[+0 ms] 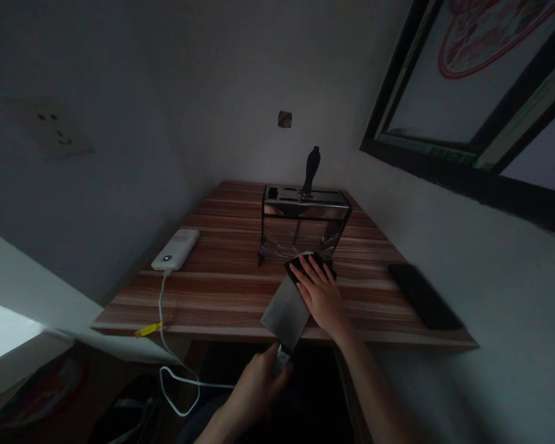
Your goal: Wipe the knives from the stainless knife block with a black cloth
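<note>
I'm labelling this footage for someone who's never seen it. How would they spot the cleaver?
Start at the striped wooden tabletop's near edge. Just off it, the left hand grips the cleaver by its handle. Its broad, grey, rectangular blade sets it apart from the black handle rising from the stand behind.

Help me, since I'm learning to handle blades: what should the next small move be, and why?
Probably slide the black piece slightly toward the handle, keeping the right hand flat: that hand covers the piece at the cleaver's far end, the near part is bare, and the left hand grips the handle.
</note>
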`<state>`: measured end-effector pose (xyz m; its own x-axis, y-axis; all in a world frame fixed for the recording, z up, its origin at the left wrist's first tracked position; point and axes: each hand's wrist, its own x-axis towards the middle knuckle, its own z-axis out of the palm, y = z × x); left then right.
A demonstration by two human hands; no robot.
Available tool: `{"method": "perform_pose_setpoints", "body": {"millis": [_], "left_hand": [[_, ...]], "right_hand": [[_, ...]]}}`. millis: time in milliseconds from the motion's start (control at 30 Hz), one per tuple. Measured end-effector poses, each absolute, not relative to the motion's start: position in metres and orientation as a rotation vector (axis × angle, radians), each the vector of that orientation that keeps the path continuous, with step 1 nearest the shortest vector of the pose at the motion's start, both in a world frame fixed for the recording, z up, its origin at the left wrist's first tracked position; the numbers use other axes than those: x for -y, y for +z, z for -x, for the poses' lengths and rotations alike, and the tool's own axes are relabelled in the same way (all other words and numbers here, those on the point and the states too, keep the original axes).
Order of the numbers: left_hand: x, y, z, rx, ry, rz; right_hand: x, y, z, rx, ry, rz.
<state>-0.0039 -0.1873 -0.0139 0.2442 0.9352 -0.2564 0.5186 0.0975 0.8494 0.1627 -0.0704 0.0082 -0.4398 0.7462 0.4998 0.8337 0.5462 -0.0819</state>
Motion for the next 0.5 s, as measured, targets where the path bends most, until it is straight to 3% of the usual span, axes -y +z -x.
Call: {"method": "perform_pose_setpoints", "body": {"millis": [500], "left_hand": [[0.188, -0.018, 0.004, -1.375, 0.575, -1.576]], "right_hand": [[0.082, 0.005, -0.16, 2.307, -0.205, 1.294]]}}
